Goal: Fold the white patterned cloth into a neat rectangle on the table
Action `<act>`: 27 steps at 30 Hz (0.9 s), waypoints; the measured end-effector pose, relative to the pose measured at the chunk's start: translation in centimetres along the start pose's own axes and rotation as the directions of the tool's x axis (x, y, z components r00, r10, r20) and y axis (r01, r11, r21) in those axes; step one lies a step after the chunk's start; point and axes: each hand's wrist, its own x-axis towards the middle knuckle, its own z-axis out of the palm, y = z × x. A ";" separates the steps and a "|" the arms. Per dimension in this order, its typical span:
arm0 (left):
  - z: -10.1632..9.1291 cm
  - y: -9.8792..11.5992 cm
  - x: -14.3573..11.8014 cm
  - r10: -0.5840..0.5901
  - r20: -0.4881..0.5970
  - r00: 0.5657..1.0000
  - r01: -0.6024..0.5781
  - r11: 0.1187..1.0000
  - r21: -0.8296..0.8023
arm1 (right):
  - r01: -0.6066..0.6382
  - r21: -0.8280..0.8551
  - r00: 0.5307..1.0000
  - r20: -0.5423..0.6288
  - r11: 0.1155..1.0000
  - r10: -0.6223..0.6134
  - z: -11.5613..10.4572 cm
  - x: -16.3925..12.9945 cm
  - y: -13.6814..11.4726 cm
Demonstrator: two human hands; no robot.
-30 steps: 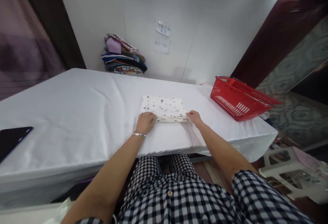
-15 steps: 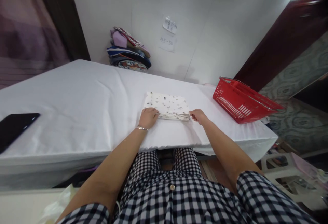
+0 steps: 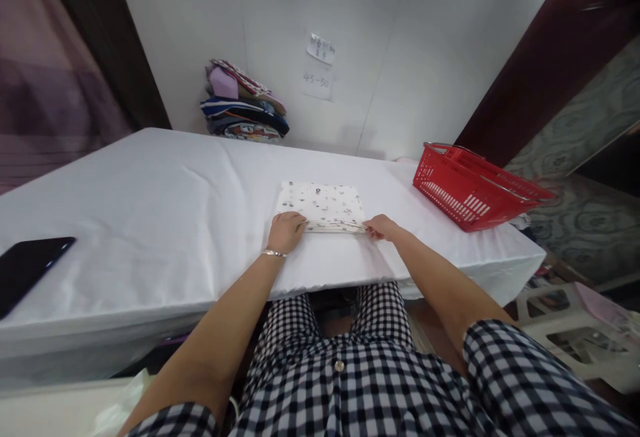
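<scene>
A folded white cloth with small dark prints lies flat on the white-covered table in front of me. Its layered edge faces my body. My left hand, with a silver bracelet at the wrist, is closed on the cloth's near left corner. At the near right corner, my right hand pinches the layers between thumb and fingers. The cloth's kind, garment or sheet, cannot be made out.
A red shopping basket stands on the table's right side. Against the wall sits a stack of folded clothes. A black phone or tablet lies at the left. Paper notes hang on the wall, and a white stool stands at the lower right.
My right hand has come slightly inward, closer onto the cloth's right corner. My left hand keeps its hold. The view has shifted a little.
</scene>
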 end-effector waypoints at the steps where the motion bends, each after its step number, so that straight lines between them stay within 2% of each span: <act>1: 0.0 0.0 0.0 0.000 -0.001 1.000 0.000 1.000 -0.003 | -0.009 -0.004 1.000 0.007 1.000 0.009 0.0 -0.1 -0.1; 4: 0.0 -0.1 0.1 0.001 -0.003 1.000 -0.001 1.000 -0.007 | -0.036 -0.004 0.999 0.025 0.999 0.036 -0.1 -0.4 -0.4; 9: -0.1 -0.1 0.1 -0.004 0.013 1.000 0.004 1.000 0.004 | -0.008 0.032 1.000 0.023 0.999 0.007 -0.2 -0.7 -0.5; 15: -0.2 0.0 0.1 0.003 0.013 1.000 -0.003 1.000 0.017 | 0.075 0.067 0.996 -0.043 0.995 -0.072 -0.5 -0.3 -0.5; 22: 0.0 0.0 0.1 0.026 0.012 1.000 -0.026 0.998 0.057 | 0.178 0.128 0.980 -0.108 0.976 -0.164 -1.7 -0.6 -1.8; 27: 0.1 -0.2 0.1 0.037 0.007 0.999 -0.038 0.997 0.061 | 0.153 0.181 0.988 -0.057 0.971 -0.145 -1.1 0.1 -0.6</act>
